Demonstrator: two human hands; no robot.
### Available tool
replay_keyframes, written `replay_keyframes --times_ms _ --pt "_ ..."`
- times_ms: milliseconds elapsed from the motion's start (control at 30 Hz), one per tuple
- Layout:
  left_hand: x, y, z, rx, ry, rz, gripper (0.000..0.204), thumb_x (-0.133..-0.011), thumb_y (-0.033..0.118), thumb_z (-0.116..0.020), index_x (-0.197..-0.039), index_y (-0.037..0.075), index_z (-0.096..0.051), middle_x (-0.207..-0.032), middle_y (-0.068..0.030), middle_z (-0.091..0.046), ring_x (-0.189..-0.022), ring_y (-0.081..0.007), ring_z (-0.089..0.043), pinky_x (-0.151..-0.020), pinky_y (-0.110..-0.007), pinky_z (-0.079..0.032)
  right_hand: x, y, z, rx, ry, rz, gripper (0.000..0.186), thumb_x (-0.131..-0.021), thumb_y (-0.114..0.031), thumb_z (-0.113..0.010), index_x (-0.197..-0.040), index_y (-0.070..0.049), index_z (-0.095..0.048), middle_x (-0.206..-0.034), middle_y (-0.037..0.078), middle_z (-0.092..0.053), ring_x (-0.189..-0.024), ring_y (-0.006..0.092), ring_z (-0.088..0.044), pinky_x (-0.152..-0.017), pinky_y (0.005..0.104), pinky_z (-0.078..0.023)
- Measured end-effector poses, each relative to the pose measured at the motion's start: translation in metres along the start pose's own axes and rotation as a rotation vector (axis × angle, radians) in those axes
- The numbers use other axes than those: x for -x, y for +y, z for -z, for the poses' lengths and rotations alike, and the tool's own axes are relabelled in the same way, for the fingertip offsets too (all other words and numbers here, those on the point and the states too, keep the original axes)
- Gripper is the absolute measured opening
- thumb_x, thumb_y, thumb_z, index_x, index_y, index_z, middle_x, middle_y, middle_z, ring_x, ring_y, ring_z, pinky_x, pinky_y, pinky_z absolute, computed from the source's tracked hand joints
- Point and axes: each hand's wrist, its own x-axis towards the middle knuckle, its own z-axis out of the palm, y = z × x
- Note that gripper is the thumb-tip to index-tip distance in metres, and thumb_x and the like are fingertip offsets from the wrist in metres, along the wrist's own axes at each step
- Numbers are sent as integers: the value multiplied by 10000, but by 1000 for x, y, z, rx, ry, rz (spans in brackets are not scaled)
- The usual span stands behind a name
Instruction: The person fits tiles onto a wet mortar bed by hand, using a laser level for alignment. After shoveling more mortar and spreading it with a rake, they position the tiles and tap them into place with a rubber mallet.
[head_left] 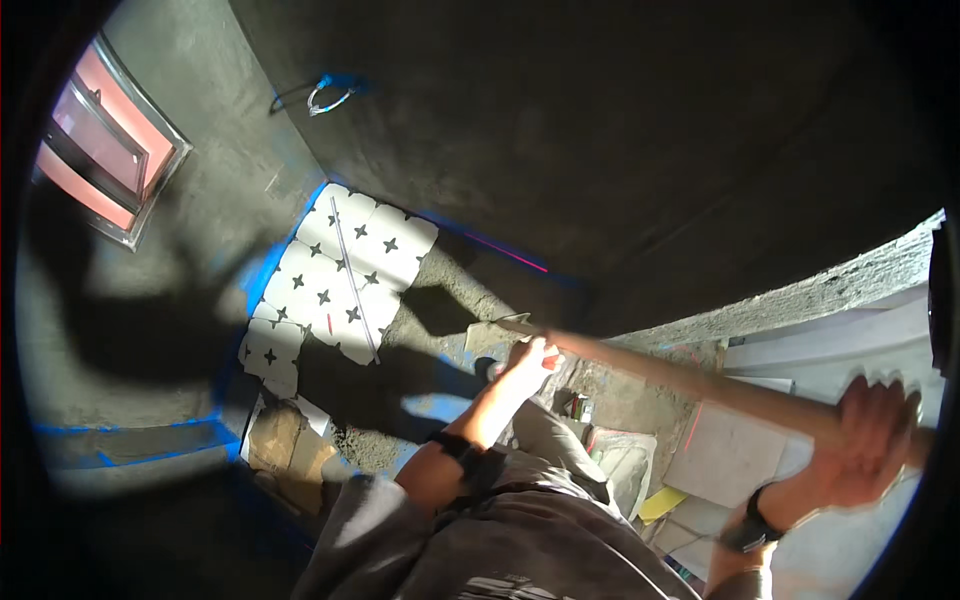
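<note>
Fingers [549, 352] of the left hand [530, 362] close around the lower stretch of a long, round, tan wooden pole [690, 382], while the right hand [868, 450], slightly blurred, wraps its own fingers over the thick end nearer the right edge of the view. The pole slants across the space in front of the person's body, from near the centre toward the right; whether its narrow far end joins the pale patch on the floor beyond it cannot be told. A black band [470, 457] circles the left wrist and a black watch-like band [752, 520] the right.

Well apart from the pole, to the left, white square tiles with black star-shaped motifs [300, 262] lie in the corner of the rough grey floor [375, 450], with a thin, straight grey strip [345, 255] lying across them. Bright blue marking [262, 280] runs along their left edge, and a thin red line of light [507, 252] shows at the foot of the dark grey wall [620, 150]. From that wall, near the corner, sticks a white and blue loop of cable [330, 100]. A pink-and-black framed window [115, 140] sits upper left. Crumpled brown paper-like material [285, 440] lies below the tiles, and a pale flat panel [725, 455] lies beneath the pole.
</note>
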Motion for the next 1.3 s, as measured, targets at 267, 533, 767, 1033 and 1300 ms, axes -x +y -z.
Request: replay_keyframes --times_ms 267,533,767,1033,1300 --pt "182 92 204 -343 773 -501 288 -1014 180 -655 -1208 -33 -639 -842 -69 -661 -700 -151 -643 -581 -301 -508 -150 175 98 1233 630 -139 280 -999 -163 -695 -1245 -33 -723 -790 40 -651 -820 152 -629 -767 335 -512" --pt "480 -213 316 732 1712 -105 277 -979 322 -573 -1159 205 -749 -968 -49 -738 -808 -298 -740 -676 -440 -585 -211 256 282 1265 721 -99 441 -943 -289 -803 -1204 64 -752 -1152 144 -771 -1034 217 -712 -965 386 -552" --pt "493 -325 185 708 1458 -83 109 -945 88 -670 -849 52 -634 -700 -105 -624 -560 -251 -642 -492 -394 -524 -49 405 363 1757 542 -809 619 -979 -554 -671 -1102 45 -767 -1111 243 -764 -970 392 -741 -840 503 -589" --pt "505 -347 227 666 1428 -146 198 -954 144 -734 -1067 -10 -684 -764 -117 -651 -563 -245 -634 -475 -362 -519 233 468 93 889 -1290 -1117 238 -762 -265 -760 -705 -69 -639 -678 73 -669 -652 230 -674 -585 389 -516" --pt "630 -349 461 658 1305 -228 155 -974 137 -648 -881 14 -635 -765 -98 -645 -589 -216 -652 -488 -354 -503 440 564 -74 780 -1002 -903 255 -833 -251 -787 -867 -17 -690 -791 147 -696 -733 221 -709 -680 425 -586"
